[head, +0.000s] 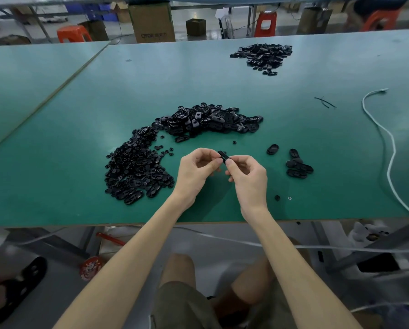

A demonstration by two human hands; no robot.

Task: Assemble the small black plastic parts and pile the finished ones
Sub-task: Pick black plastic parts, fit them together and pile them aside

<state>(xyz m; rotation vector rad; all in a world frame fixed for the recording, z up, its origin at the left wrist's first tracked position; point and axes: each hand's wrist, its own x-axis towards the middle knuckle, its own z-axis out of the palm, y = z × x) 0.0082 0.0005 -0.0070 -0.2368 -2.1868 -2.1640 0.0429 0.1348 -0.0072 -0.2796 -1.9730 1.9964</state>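
Over the green table (80, 186), both hands meet on one small black plastic part (223, 155). My right hand (247, 178) pinches it between thumb and forefinger. My left hand (196, 169) has its fingers curled at the part's left end. A large heap of small black pieces (134, 167) lies left of my hands. Behind them curves a heap of black oval shells (210, 121). A few black oval parts (297, 166) sit in a small group to the right.
Another heap of black parts (264, 55) lies at the far right of the table. A white cable (386, 138) snakes down the right side. Two tiny loose pieces (277, 198) lie near the front edge. Cardboard boxes and red stools stand beyond the table.
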